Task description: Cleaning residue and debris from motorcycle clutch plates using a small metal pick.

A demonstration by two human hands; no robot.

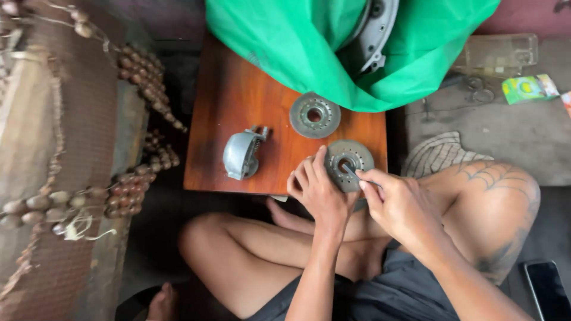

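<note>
A grey metal disc [352, 156] with a centre hole lies at the near right corner of a small wooden board [238, 107]. My left hand [318, 190] presses on the disc's left edge. Pinched in my right hand [398, 205] is a thin metal tool [355, 174], its tip poked into the disc's centre hole. A second, similar disc [314, 115] lies flat farther back on the board. A grey curved metal housing [241, 154] rests on the board's left part.
A green cloth [309, 41] at the back covers a large round metal part [375, 30]. Strings of brown beads [137, 77] hang at the left. A clear plastic box [499, 53], a green packet [528, 88] and a dark phone [547, 288] lie on the floor at right.
</note>
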